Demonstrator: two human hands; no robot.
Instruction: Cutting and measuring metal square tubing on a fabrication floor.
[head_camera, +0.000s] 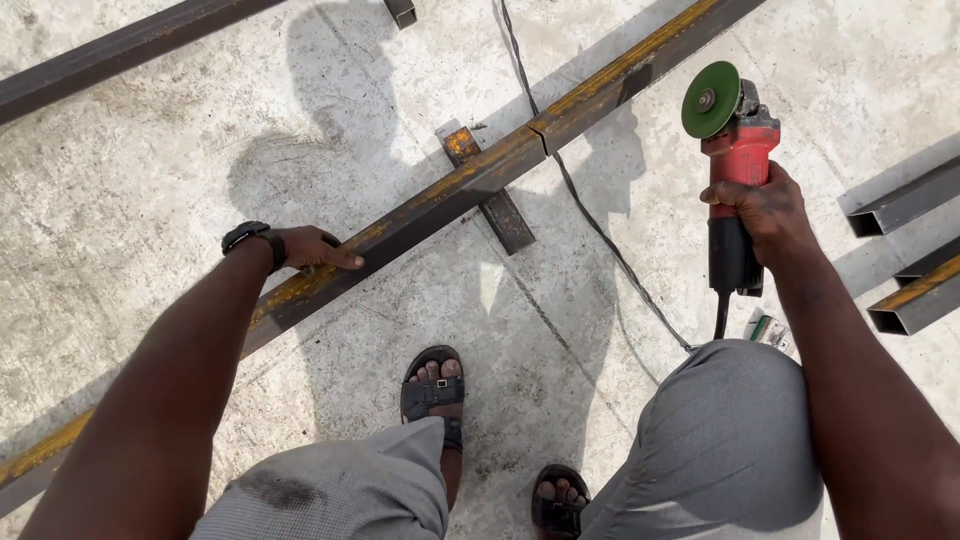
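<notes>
Left hand (310, 248) resting flat, fingers extended, on long steel tube (440, 200) (rust-streaked); right hand (765, 210) gripping red angle grinder (735, 160), hovering right of tube.

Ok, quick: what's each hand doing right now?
Left hand: open, fingers resting on the long steel tube.
Right hand: closed around the red angle grinder, held off the tube.
</notes>
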